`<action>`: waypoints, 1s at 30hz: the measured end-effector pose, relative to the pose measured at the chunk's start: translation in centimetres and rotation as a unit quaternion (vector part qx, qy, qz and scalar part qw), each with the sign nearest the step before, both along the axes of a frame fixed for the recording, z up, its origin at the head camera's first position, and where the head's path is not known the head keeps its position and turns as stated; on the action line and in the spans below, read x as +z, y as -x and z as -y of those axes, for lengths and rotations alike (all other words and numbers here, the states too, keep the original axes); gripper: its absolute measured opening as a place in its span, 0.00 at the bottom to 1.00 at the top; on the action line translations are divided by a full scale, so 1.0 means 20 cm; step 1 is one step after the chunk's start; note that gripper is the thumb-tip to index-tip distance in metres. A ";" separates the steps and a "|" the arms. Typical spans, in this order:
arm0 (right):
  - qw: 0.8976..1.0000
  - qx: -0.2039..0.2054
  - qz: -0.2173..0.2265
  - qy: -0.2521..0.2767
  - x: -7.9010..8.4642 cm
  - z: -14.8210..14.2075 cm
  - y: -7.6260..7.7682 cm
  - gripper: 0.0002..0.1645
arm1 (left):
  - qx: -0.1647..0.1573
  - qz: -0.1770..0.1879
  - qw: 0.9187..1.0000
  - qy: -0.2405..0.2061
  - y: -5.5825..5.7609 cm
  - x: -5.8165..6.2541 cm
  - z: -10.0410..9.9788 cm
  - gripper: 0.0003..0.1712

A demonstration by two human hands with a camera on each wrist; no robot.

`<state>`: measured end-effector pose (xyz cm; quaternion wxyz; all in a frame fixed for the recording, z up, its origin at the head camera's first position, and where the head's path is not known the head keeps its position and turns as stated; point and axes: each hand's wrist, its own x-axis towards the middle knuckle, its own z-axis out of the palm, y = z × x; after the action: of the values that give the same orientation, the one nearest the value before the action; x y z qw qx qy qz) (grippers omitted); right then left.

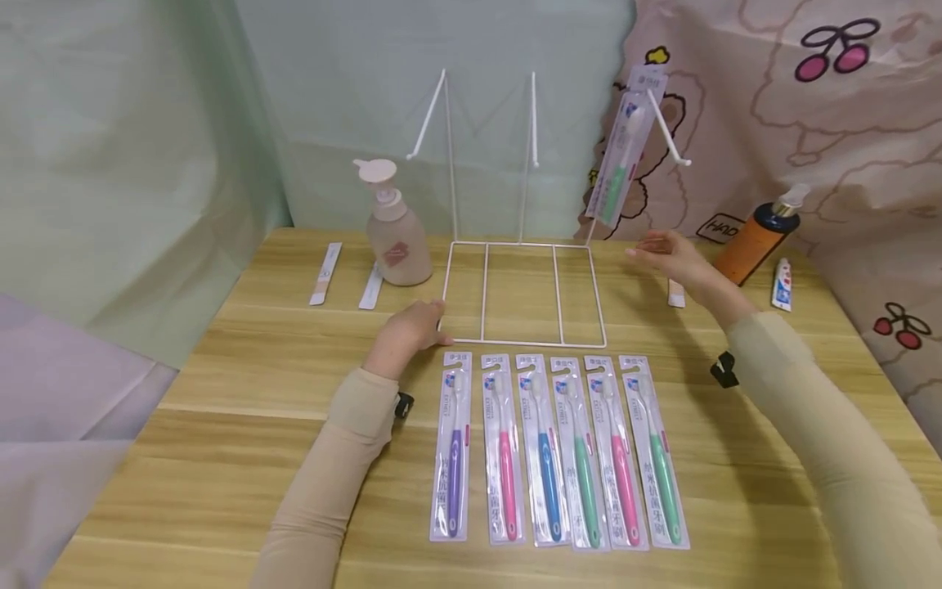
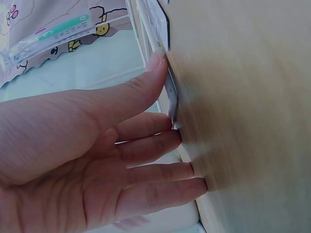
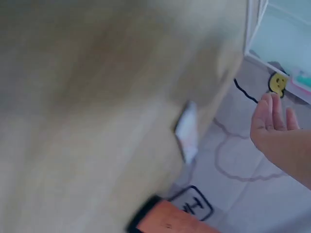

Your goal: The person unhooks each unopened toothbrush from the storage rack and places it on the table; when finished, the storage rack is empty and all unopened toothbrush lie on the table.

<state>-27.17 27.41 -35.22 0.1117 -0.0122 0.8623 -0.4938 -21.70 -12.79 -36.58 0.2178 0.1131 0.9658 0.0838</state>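
Observation:
A white wire rack (image 1: 581, 342) with three hooks stands on the table. At its front left corner my left hand (image 1: 408, 331) touches the wire and tabletop with thumb and fingertips, the fingers (image 2: 155, 145) nearly straight. From the right hook hangs a packaged green toothbrush (image 1: 621, 155). My right hand (image 1: 673, 258) is held right of the rack, holding nothing, fingers loosely bent. Before the rack lie packaged toothbrushes in a row: a purple one (image 1: 455, 466), a pink one (image 1: 508, 474), a blue one (image 1: 548, 478), and more in green (image 1: 585, 483) and pink (image 1: 625, 483).
Left of the rack stands a pump bottle (image 1: 399, 241), with slim sachets (image 1: 326, 274) beside it. On the right are an orange bottle (image 1: 754, 245), a small tube (image 1: 782, 285) and another sachet (image 1: 675, 294) partly behind my right hand. Fabric hangs behind the table.

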 end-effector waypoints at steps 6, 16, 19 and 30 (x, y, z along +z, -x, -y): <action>0.999 -0.019 -0.039 -0.003 0.12 0.06 0.12 0.49 | -0.003 -0.002 1.000 0.004 0.00 0.01 0.00 0.44; 0.997 -0.028 -0.077 -0.016 0.22 0.15 0.21 0.39 | 0.000 0.002 1.000 0.000 -0.01 0.00 -0.01 0.45; 0.995 -0.046 -0.088 -0.003 0.24 0.17 0.21 0.33 | 0.001 0.002 1.000 -0.001 -0.01 0.00 -0.01 0.45; 0.990 -0.053 -0.130 -0.035 0.33 0.30 0.19 0.40 | -0.001 -0.004 1.000 0.004 -0.03 0.01 -0.01 0.45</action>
<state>-30.87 21.50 -28.60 -0.0271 -0.0266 0.8854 -0.4632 -21.17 -12.63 -36.37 0.2142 0.1140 0.9669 0.0793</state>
